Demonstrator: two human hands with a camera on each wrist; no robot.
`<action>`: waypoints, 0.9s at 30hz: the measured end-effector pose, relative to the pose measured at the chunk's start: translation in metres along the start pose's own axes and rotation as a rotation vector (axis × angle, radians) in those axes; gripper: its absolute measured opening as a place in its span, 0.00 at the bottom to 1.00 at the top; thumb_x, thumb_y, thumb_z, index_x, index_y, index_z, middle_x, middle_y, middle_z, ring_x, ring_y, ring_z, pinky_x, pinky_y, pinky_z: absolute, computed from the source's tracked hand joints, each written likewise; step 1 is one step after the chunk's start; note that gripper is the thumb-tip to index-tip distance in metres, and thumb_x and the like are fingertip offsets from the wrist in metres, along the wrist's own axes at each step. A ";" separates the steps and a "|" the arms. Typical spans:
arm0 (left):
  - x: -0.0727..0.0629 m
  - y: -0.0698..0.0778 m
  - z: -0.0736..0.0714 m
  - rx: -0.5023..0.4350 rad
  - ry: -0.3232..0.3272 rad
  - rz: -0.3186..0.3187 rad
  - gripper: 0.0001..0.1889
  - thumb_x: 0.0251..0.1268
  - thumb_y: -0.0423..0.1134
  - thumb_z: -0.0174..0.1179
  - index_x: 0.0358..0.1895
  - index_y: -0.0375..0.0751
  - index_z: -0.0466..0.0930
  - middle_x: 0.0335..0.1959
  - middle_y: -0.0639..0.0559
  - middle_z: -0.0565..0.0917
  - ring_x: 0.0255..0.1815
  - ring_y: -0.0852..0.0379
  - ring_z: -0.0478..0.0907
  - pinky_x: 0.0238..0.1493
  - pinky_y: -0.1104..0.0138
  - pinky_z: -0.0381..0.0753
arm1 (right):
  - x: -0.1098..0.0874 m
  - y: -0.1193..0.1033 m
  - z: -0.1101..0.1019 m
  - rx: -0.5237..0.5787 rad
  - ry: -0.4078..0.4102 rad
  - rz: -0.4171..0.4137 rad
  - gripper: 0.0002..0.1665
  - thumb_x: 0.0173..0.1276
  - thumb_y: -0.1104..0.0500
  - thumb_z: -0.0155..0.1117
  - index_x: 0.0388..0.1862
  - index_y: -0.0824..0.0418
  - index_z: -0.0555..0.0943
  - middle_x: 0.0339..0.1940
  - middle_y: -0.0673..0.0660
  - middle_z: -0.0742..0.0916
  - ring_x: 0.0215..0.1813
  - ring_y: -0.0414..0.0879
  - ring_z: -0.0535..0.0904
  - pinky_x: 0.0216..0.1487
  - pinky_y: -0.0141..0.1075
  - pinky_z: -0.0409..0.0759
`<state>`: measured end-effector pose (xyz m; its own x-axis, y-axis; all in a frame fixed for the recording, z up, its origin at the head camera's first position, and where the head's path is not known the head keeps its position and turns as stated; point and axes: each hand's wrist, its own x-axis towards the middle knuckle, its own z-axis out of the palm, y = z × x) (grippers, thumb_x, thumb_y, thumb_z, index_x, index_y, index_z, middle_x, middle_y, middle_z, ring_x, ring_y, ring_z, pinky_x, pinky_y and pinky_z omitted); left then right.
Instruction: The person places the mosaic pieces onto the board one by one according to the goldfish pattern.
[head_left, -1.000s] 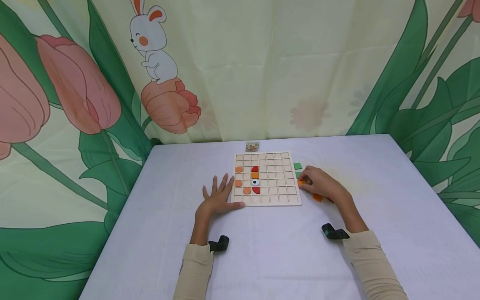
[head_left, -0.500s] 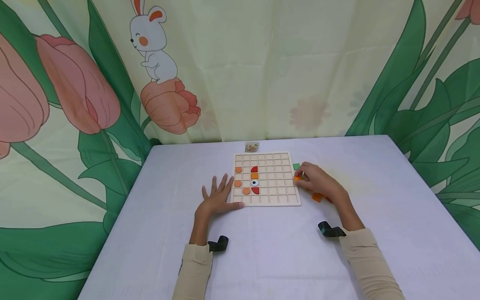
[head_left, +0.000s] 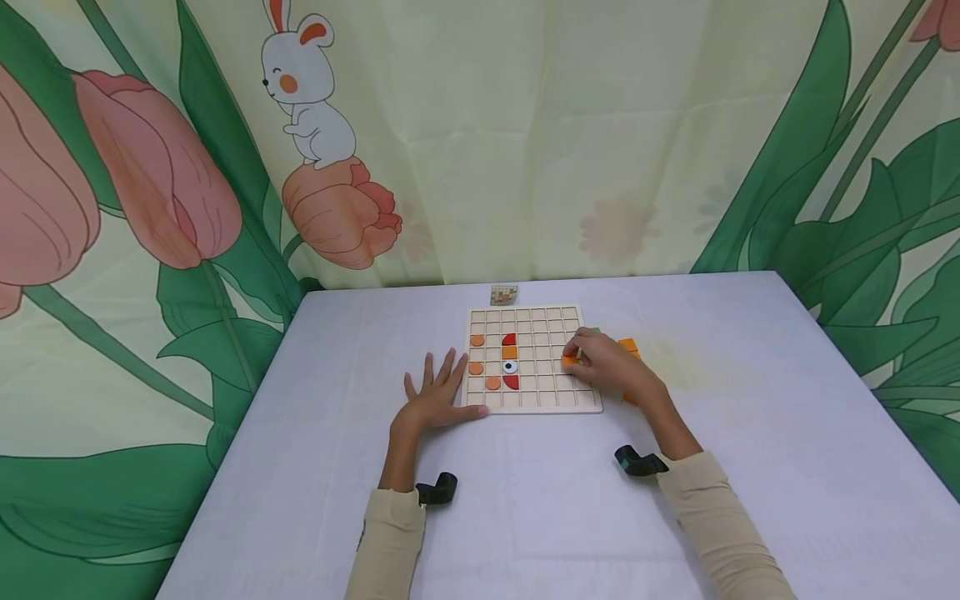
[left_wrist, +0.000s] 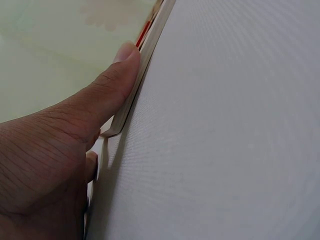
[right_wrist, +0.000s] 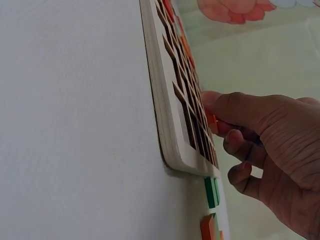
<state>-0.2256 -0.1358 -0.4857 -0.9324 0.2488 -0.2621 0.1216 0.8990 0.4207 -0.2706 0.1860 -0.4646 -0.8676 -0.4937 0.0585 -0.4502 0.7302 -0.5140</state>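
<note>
A pale wooden grid board lies on the table. My left hand rests at its left side with fingers spread, and the thumb lies on the near corner. Over the right part of the board, my right hand pinches an orange square tile between thumb and fingers. In the grid sit several orange round tiles, an orange square, an eye tile and two red quarter-round tiles. My right hand partly hides the board's right edge.
Loose orange tiles and green tiles lie right of the board, some behind my right hand. A small patterned card lies beyond the far edge. A printed curtain hangs behind the white-covered table.
My right hand has carried the orange square tile leftward, from the loose tiles to above the board's right columns. The left hand has stayed where it was.
</note>
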 end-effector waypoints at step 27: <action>0.001 0.000 0.000 -0.007 -0.008 -0.007 0.56 0.52 0.73 0.59 0.80 0.57 0.41 0.81 0.52 0.36 0.77 0.41 0.20 0.66 0.33 0.22 | 0.045 -0.030 0.027 -0.042 -0.057 0.028 0.16 0.68 0.54 0.67 0.50 0.62 0.81 0.48 0.54 0.79 0.44 0.48 0.75 0.51 0.40 0.78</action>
<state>-0.2268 -0.1357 -0.4864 -0.9304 0.2453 -0.2722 0.1125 0.8982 0.4250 -0.2905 0.1290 -0.4696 -0.8671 -0.4980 -0.0046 -0.4355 0.7626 -0.4783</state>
